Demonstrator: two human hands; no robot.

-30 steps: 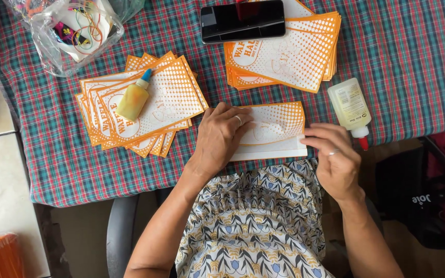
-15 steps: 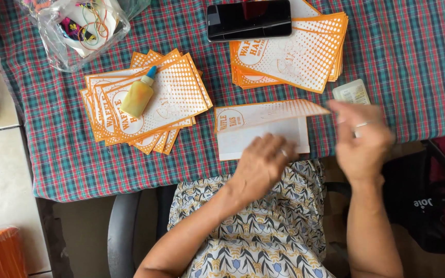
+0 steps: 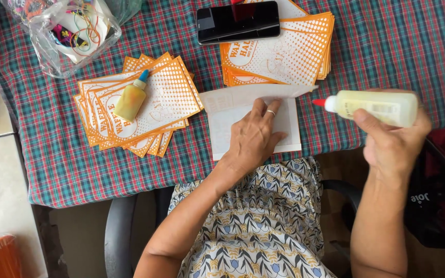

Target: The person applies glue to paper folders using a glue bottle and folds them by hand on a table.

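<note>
While the left hand [image 3: 253,136] lies open, pressing flat on the white paper bag [image 3: 256,123] at the table edge, the right hand [image 3: 392,141] grips a glue bottle [image 3: 374,107] just right of it, long axis level, red tip pointing left toward the bag's folded flap.

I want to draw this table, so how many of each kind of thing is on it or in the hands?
Glue bottles: 2, a yellow one with a red tip in the right hand, a small yellow one with a blue cap.
Stacks of orange-and-white paper sheets: 2.
White folded paper bag under the left hand: 1.
Black phone: 1.
Clear plastic bag of rubber bands: 1.
Total: 7.
</note>
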